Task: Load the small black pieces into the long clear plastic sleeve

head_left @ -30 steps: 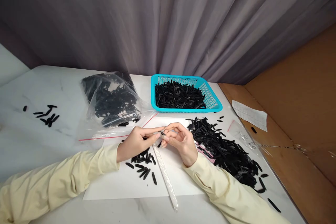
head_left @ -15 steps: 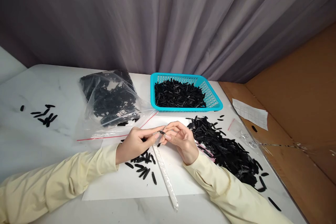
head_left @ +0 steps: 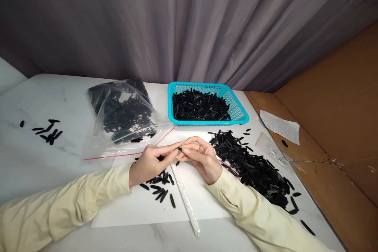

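Between the fingertips of both hands is a small black elongated strip (head_left: 180, 149), mostly covered by the fingers. My left hand (head_left: 153, 163) pinches its left end, while my right hand (head_left: 203, 157) pinches its right end. Beneath them a white sheet of paper (head_left: 132, 212) lies on the table. Several loose black strips (head_left: 159, 189) are scattered on the paper below my left hand. A narrow white plastic-wrapped stick (head_left: 185, 201) lies slanting across the paper under the hands. Right of my right hand spreads a big heap of black strips (head_left: 251, 165).
Behind the hands stands a turquoise basket (head_left: 208, 123) holding many black strips. To its left lies a clear zip bag (head_left: 124, 114) of strips. More strips (head_left: 50, 132) lie far left. A cardboard panel (head_left: 330, 118) with a paper slip (head_left: 280, 126) borders the right.
The fingers have closed further over the black strip, so less of it shows. The whole view has shifted slightly; the other things stay where they were.
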Available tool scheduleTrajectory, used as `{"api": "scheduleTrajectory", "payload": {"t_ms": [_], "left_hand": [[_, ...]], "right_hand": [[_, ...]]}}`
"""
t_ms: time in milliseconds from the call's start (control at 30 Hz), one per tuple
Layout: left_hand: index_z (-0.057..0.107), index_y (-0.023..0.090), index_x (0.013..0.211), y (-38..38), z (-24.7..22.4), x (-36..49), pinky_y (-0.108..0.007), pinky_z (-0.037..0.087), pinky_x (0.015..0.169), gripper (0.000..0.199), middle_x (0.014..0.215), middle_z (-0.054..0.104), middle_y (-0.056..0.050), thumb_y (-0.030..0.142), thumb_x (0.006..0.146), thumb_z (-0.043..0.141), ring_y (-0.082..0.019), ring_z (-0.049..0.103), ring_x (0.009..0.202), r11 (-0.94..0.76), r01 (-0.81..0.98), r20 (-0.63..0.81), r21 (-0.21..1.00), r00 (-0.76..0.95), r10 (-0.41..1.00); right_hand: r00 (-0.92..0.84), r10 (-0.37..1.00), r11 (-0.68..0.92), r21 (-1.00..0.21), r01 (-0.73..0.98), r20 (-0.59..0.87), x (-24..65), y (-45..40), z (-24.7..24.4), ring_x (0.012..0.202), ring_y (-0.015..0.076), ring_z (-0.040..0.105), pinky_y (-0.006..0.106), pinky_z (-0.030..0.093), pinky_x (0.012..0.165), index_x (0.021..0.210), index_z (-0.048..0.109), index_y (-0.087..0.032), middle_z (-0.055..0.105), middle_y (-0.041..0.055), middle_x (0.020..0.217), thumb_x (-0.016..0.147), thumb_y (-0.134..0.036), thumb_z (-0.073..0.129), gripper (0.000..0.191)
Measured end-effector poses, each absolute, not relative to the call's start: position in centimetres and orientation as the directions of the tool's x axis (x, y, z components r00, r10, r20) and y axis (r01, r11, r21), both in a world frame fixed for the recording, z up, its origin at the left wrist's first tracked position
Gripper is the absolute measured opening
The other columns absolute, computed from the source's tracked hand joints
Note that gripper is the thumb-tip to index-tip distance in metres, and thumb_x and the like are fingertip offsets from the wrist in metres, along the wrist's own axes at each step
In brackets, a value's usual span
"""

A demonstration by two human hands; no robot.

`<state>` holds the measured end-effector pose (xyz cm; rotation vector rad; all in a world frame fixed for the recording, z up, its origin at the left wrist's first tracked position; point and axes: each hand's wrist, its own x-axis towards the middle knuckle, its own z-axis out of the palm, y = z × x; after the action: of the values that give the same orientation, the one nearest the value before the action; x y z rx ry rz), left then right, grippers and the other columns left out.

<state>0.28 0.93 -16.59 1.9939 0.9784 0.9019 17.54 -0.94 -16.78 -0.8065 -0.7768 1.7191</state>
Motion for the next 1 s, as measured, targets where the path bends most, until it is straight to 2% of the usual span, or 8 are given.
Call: {"api": "scheduleTrajectory", "payload": {"t_ms": [267,400,567,667,767,833,900,1000], "left_hand": [[0.066,0.009,0.111,0.9,-16.5,0.3,-0.019,0.020,0.037,0.037,0.045,0.030,0.007,0.025,0.084,0.048,-0.006,0.019,0.044,-0.403,0.328,0.215,0.854,0.483,0.849],[0.064,0.007,0.113,0.9,-16.4,0.4,-0.020,0.019,0.039,0.040,0.045,0.028,0.008,0.028,0.084,0.047,-0.006,0.020,0.043,-0.285,0.305,0.112,0.909,0.480,0.870],[0.047,0.007,0.131,1.3,-15.8,0.5,-0.020,0.028,0.042,0.050,0.042,0.032,0.010,0.034,0.090,0.038,-0.007,0.029,0.038,0.021,0.109,-0.076,0.994,0.521,0.850],[0.039,0.008,0.136,1.6,-15.6,0.4,-0.019,0.023,0.038,0.054,0.041,0.038,0.009,0.037,0.091,0.033,-0.007,0.028,0.036,0.153,0.003,-0.128,0.988,0.564,0.816],[0.034,0.007,0.138,1.8,-15.6,0.2,-0.019,0.017,0.036,0.057,0.040,0.044,0.007,0.039,0.091,0.029,-0.008,0.027,0.035,0.198,-0.044,-0.136,0.979,0.578,0.805],[0.033,0.008,0.138,1.9,-15.7,0.2,-0.019,0.017,0.036,0.057,0.042,0.049,0.005,0.039,0.091,0.028,-0.007,0.025,0.034,0.198,-0.062,-0.126,0.978,0.583,0.802],[0.033,0.007,0.139,1.9,-15.9,0.1,-0.019,0.018,0.036,0.058,0.045,0.054,0.002,0.039,0.091,0.025,-0.006,0.023,0.033,0.202,-0.071,-0.121,0.977,0.594,0.795],[0.032,0.008,0.139,1.9,-16.4,0.1,-0.019,0.018,0.035,0.059,0.050,0.058,-0.001,0.042,0.092,0.023,-0.006,0.026,0.032,0.205,-0.098,-0.104,0.974,0.608,0.787]], "right_hand": [[-0.216,0.965,-0.238,-0.834,-0.497,-0.147,17.3,-0.8,-16.9,0.057,0.0151,0.068,0.027,0.056,0.058,0.077,0.059,-0.016,0.071,0.0011,0.062,0.066,-0.024,0.077,0.023],[-0.182,0.974,-0.207,-0.856,-0.473,-0.136,17.3,-0.8,-17.0,0.056,0.0154,0.067,0.027,0.056,0.057,0.077,0.058,-0.017,0.070,0.0011,0.060,0.066,-0.027,0.077,0.024],[0.116,0.992,0.079,-0.954,-0.288,0.047,19.2,0.9,-14.8,0.059,0.0165,0.068,0.030,0.057,0.062,0.078,0.058,-0.017,0.072,0.0021,0.068,0.065,-0.019,0.077,0.023],[0.233,0.945,0.259,-0.960,-0.104,0.230,21.1,3.4,-12.5,0.073,0.0190,0.070,0.035,0.056,0.072,0.082,0.057,-0.020,0.073,0.0041,0.083,0.067,-0.017,0.074,0.023],[0.145,0.932,0.314,-0.939,0.143,0.333,22.0,5.2,-11.1,0.096,0.0222,0.065,0.042,0.048,0.090,0.087,0.058,-0.021,0.071,0.0045,0.097,0.066,-0.014,0.073,0.026],[0.010,0.917,0.373,-0.865,0.336,0.400,21.5,5.1,-10.8,0.109,0.0240,0.058,0.045,0.040,0.098,0.086,0.062,-0.022,0.068,0.0051,0.105,0.069,-0.012,0.069,0.021],[-0.159,0.874,0.476,-0.743,0.471,0.459,20.1,3.7,-11.1,0.109,0.0249,0.055,0.046,0.038,0.096,0.081,0.064,-0.022,0.069,0.0057,0.101,0.076,-0.010,0.062,0.013],[-0.403,0.796,0.606,-0.604,0.519,0.452,17.3,1.0,-12.3,0.090,0.0238,0.054,0.042,0.042,0.081,0.080,0.064,-0.020,0.068,0.0063,0.084,0.081,-0.007,0.054,0.016]]}}
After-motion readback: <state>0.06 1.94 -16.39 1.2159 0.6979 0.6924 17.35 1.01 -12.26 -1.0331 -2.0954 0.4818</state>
